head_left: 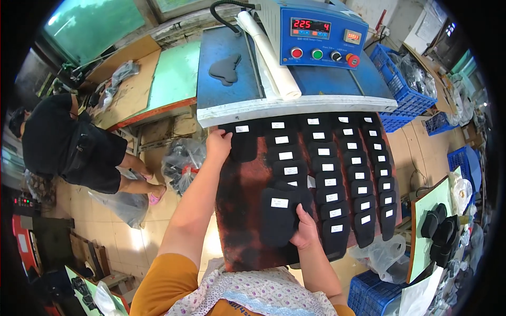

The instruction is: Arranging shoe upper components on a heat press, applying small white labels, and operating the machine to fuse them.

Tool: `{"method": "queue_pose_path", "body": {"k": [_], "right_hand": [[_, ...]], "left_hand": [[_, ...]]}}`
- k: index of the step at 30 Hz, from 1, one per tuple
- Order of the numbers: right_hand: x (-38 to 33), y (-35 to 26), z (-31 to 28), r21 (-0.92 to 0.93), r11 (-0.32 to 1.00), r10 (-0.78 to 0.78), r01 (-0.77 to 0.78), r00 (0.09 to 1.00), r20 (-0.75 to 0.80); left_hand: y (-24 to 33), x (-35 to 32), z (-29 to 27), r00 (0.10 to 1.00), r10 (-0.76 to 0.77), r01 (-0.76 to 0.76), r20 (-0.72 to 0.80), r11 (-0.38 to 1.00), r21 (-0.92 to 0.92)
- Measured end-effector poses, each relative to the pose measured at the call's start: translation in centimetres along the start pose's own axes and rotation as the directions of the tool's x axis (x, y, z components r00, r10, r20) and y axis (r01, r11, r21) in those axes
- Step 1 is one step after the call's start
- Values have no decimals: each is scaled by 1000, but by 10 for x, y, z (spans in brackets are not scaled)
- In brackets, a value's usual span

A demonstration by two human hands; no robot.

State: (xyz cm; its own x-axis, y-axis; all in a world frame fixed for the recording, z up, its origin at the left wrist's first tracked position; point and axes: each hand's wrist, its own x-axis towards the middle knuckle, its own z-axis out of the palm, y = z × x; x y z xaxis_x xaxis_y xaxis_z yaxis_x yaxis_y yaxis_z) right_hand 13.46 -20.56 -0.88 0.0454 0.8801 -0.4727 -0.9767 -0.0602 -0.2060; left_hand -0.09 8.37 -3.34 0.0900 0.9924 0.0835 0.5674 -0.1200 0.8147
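Laying black foam insole pieces on the rust-brown board [237,210].
My left hand [217,145] presses one piece [243,142] at the far left corner; my right hand [304,230] grips a stack [279,213] near the front edge.

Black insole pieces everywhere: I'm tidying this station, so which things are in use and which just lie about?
In use:
left hand on a black insole piece
right hand holding a piece stack
brown tray
labelled rows

Lying about:
paper roll
grey cutout
blue crates
plastic bags
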Motion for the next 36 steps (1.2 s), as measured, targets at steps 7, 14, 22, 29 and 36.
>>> {"method": "queue_pose_path", "body": {"k": [7, 14, 22, 29, 36], "right_hand": [[36, 6, 24, -207, 970, -159, 129, 978, -133], [39, -2, 32, -4, 981, -192, 193, 974, -118], [44, 5, 26, -123, 986, -127, 111, 983, -131], [41, -14, 25, -114, 978, -195, 173, 953, -230], [33, -19, 4, -7, 994, -113, 113, 989, -93]], "left_hand": [[44, -99, -38, 682, 5, 406, 731, 829, -384], [-2, -20, -24, 939, -85, 188, 332, 937, -293], [22, -68, -23, 947, 133, -72, 293, 975, -209], [12, -77, -33, 919, -116, 264, 377, 891, -370], [-5, -70, -19, 993, 84, -80, 85, 996, -44]]}}
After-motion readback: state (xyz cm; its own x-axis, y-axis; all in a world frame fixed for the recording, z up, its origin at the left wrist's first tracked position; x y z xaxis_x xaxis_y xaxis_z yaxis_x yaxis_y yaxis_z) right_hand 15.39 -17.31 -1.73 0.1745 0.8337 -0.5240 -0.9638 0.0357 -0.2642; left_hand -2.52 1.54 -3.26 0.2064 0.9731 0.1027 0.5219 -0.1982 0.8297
